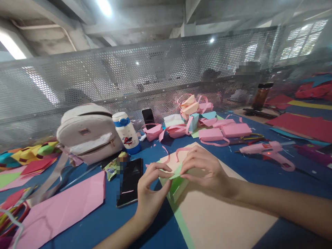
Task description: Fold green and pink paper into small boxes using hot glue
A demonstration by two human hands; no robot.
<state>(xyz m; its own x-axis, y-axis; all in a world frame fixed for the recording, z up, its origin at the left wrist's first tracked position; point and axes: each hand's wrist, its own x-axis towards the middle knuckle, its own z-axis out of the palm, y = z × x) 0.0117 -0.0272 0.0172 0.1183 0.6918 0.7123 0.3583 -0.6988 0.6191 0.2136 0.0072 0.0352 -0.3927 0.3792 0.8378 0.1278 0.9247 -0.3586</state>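
Note:
A small folded green paper piece [177, 185] is pinched between both hands above a large peach sheet [220, 214]. My left hand [154, 183] grips its left edge with thumb and fingers. From the right, my right hand [201, 169] pinches its upper right edge between thumb and fingers. The green piece stands partly open, its bright green inside facing me. Under the peach sheet, a light green sheet [185, 231] shows along the left edge. Pink paper strips [177, 154] lie just beyond the hands.
A black phone [132, 181] and pink sheet [67, 207] lie left. Behind them stand a white backpack [89, 133] and a bottle [127, 133]. Pink paper bags [211, 135] sit at the back, a pink glue gun [268, 152] at right.

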